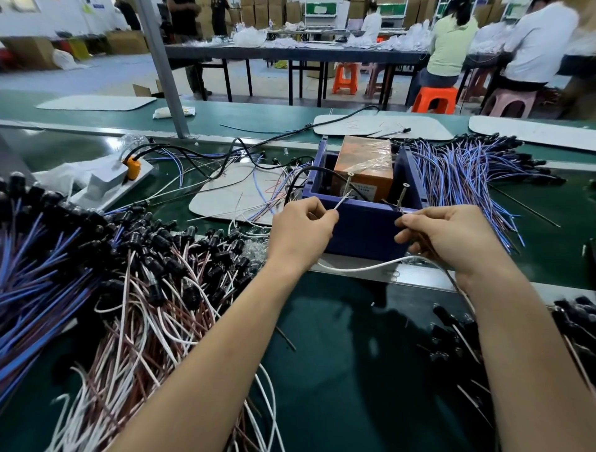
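Both hands, left hand (301, 229) and right hand (451, 238), pinch a white wire (361, 266) before the blue box (364, 226).

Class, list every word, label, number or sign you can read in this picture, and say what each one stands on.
No text here can be read.
White label on the orange box: print too small and blurred.
Papers on the far wall: blurred.
Red pen marks on the white mat: scribbles, no legible words.

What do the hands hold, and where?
The left hand pinches a white wire near its tip; the right hand pinches a thin wire, its end hidden.
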Motion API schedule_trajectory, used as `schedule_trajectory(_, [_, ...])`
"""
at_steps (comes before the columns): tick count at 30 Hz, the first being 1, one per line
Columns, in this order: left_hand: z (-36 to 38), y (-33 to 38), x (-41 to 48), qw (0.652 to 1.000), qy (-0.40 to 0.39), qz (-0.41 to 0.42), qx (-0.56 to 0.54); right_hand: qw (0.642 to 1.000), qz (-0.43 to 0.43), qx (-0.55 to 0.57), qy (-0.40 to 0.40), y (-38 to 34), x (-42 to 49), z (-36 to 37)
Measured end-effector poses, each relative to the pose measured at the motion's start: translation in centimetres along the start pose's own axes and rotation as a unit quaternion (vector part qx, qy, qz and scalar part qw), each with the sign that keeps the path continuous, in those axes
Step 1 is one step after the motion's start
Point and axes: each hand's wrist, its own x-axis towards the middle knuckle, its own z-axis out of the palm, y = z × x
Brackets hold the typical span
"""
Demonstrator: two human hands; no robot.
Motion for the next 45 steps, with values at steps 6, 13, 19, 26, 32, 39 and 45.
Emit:
schedule_trajectory(6, [0.1, 0.1, -0.1, 1.0, -0.019, 0.007, 0.004, 1.0, 0.001, 0.001, -0.005, -0.1, -0.1, -0.1])
schedule_trajectory(13, [-0.1, 0.3, -0.3, 1.0, -0.017, 0.007, 0.011, 1.0, 0.005, 0.001, -0.009, -0.1, 0.0, -0.1])
schedule_trajectory(19, [-0.3, 0.6, -0.5, 0.999, -0.024, 0.006, 0.02, 1.0, 0.008, 0.004, -0.01, -0.3, -0.2, 0.0])
schedule_trajectory(26, [-0.2, 0.7, -0.5, 0.999, -0.026, -0.014, 0.028, 1.0, 0.008, -0.01, -0.007, -0.6, -0.5, 0.1])
schedule_trajectory(32, [-0.3, 0.7, -0.6, 0.999, -0.027, -0.019, 0.022, 1.0, 0.008, -0.015, -0.006, -0.7, -0.7, 0.0])
schedule_trajectory(39, [-0.5, 1.2, -1.0, 0.999, -0.045, -0.023, 0.0, 0.999, 0.012, -0.032, -0.015, -0.7, -0.7, -0.3])
schedule_trajectory(45, [-1.3, 3.2, -1.6, 0.994, -0.06, 0.058, -0.07, 0.995, 0.002, -0.087, -0.039, -2.0, -1.5, -1.0])
